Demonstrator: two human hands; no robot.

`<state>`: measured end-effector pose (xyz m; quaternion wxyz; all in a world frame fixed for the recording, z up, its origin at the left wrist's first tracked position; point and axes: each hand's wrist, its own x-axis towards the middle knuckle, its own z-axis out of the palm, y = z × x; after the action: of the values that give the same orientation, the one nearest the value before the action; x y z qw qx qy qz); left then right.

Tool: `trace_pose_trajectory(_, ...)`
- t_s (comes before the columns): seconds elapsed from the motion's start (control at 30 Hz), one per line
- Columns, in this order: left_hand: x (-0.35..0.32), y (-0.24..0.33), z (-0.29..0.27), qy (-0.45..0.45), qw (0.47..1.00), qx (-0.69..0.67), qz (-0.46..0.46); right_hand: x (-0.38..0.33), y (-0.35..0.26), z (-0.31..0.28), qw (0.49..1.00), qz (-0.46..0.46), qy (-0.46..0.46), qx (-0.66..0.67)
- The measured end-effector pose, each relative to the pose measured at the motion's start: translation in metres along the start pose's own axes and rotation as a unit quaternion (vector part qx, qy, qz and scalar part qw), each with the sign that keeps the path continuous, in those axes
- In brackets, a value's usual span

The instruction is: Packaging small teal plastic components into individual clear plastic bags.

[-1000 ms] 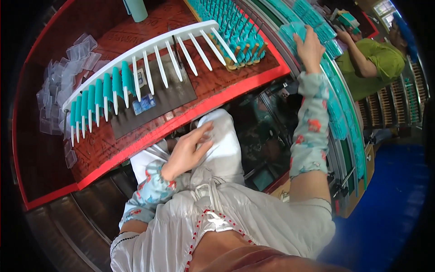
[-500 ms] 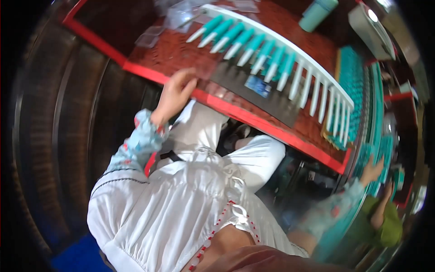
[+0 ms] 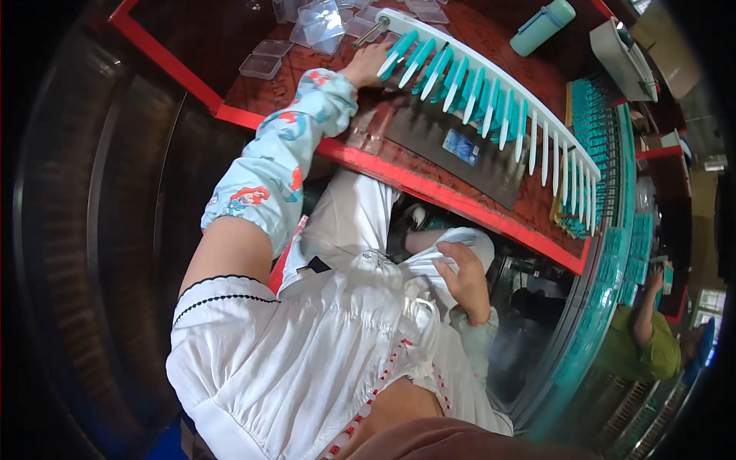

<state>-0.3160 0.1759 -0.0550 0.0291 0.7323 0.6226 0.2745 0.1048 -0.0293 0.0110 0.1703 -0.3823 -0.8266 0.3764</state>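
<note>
A long white rack (image 3: 491, 67) with a row of white prongs stands across the red-edged table in front of me. Teal pieces (image 3: 454, 77) hang on its left and middle prongs, while several prongs toward the right are bare. My left hand (image 3: 369, 66) reaches to the leftmost prong, touching or very near the teal piece (image 3: 399, 52) there. Its fingertips are hidden behind that piece, so its grip cannot be made out. Over my lap, my right hand (image 3: 465, 285) is held with fingers apart and nothing in it.
Clear plastic boxes (image 3: 318, 27) lie at the back left. A teal bottle (image 3: 543, 27) rests behind the rack, near a white bin (image 3: 622, 61). Teal pieces (image 3: 590, 107) crowd the right side. Farther right sits another person in a green top (image 3: 652, 341).
My left hand has gone from the table's front edge up to the rack's left end. My right hand has come from the teal stacks at the far right back over my lap.
</note>
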Motion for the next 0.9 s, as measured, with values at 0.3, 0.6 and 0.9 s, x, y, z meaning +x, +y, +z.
trace_pose_trajectory(0.3,-0.104,0.075,-0.062,-0.005,0.995,0.083,-0.061,0.032,-0.014,0.025,0.992,-0.101,-0.016,-0.072)
trace_pose_trajectory(0.6,-0.176,0.135,-0.048,0.134,0.813,-0.554,-0.122,0.162,-0.032,0.053,0.948,-0.235,0.190,-0.098)
trace_pose_trajectory(0.9,-0.154,0.211,0.002,-0.022,0.443,-0.852,-0.278,0.084,-0.022,0.016,0.958,-0.083,0.194,0.192)
